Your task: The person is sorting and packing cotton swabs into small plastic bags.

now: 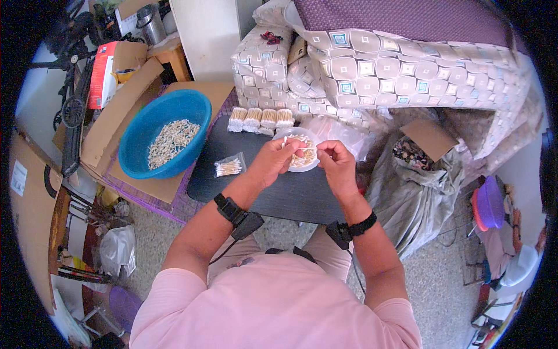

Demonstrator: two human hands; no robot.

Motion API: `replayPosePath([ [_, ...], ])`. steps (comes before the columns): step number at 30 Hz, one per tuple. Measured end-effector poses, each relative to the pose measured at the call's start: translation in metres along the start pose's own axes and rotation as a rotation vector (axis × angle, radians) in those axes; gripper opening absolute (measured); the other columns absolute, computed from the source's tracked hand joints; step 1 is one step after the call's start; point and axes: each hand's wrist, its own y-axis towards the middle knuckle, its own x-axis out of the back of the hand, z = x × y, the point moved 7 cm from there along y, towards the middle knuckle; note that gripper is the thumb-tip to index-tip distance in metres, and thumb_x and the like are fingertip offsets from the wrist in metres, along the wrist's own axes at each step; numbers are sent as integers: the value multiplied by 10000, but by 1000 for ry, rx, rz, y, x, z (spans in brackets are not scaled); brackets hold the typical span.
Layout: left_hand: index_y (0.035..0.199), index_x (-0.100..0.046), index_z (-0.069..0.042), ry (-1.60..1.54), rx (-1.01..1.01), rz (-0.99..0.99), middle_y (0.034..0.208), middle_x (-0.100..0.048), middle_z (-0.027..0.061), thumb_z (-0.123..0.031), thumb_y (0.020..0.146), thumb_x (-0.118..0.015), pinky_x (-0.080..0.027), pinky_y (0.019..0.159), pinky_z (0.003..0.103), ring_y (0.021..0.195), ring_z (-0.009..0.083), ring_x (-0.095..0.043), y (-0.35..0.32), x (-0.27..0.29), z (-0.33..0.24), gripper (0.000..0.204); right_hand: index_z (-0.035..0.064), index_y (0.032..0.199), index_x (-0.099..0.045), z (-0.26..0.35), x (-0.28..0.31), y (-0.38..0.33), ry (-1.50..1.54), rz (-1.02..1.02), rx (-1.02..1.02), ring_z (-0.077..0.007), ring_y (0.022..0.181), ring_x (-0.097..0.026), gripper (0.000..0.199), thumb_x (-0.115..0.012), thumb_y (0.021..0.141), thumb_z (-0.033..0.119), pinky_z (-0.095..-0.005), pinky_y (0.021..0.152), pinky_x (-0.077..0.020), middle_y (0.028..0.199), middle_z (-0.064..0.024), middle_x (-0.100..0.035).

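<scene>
Here, on the low dark rectangular tabletop (261, 186), a small white round plastic bowl (289, 135) of cotton swabs sits directly under both hands. The left hand (271, 161) pinches a thin bundle of white-tipped wooden swabs (294, 146), long axis running across toward the right hand (337, 163), whose fingertips close on its other end.

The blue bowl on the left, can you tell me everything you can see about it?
The blue bowl is a wide, round, shallow basin that looks like plastic, bright blue all over with a smooth rolled rim. It sits upright on flattened brown cardboard on the floor, left of the dark low table. Inside lies a loose heap of cotton swabs, pale sticks with white tips, covering part of its bottom. Neither hand touches it.
</scene>
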Motion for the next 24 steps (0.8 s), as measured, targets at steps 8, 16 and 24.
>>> replayPosePath([
  [8,941,-652,-79,121,94,2,725,-561,-41,-315,952,-565,-292,435,227,487,47,-366,8,8,18,252,27,942,-609,-7,-1,2,4,6,-17,-36,682,-515,83,-635,864,19,-209,603,-441,788,20,-594],
  [16,997,-630,-97,499,-29,262,734,-558,-30,-340,974,-518,-349,519,205,592,56,-434,7,-14,25,269,29,991,-615,-14,-12,6,104,79,-48,-47,669,-522,103,-627,890,43,-207,578,-438,784,17,-593],
  [24,959,-543,-117,27,220,240,697,-491,-31,-377,1003,-447,-295,441,232,515,67,-380,14,3,55,281,13,1029,-635,-39,-25,10,63,171,-155,-85,723,-602,133,-615,908,63,-222,648,-503,865,-28,-646],
])
